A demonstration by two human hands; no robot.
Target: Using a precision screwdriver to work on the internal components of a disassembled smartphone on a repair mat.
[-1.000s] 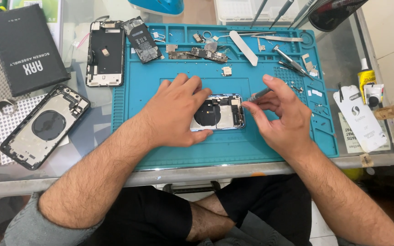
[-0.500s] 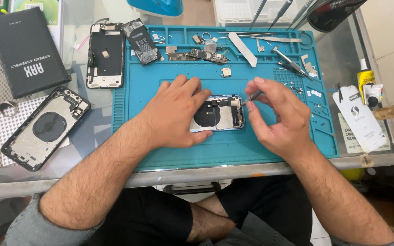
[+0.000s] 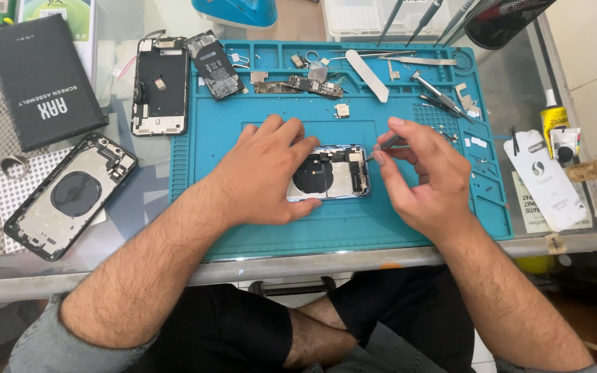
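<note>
Left hand (image 3: 264, 173) spread flat, fingers splayed, pressing down on the opened phone housing (image 3: 331, 173) to pin it against the blue mat (image 3: 326, 235) so it cannot slide under the tool. Right hand (image 3: 419, 183) curled, thumb and forefinger pinched on a slim screwdriver (image 3: 385, 145), tip angled down to the housing's top right corner, just off the left fingertips; other fingers tucked under for steadiness. Loose boards and small parts (image 3: 298, 85) parked beyond both hands, out of the way. Second empty housing (image 3: 70, 197) well out past the left forearm. Against a second ago: left hand unmoved, right hand shifted slightly, screwdriver raised a little steeper, housing in the same spot.
</note>
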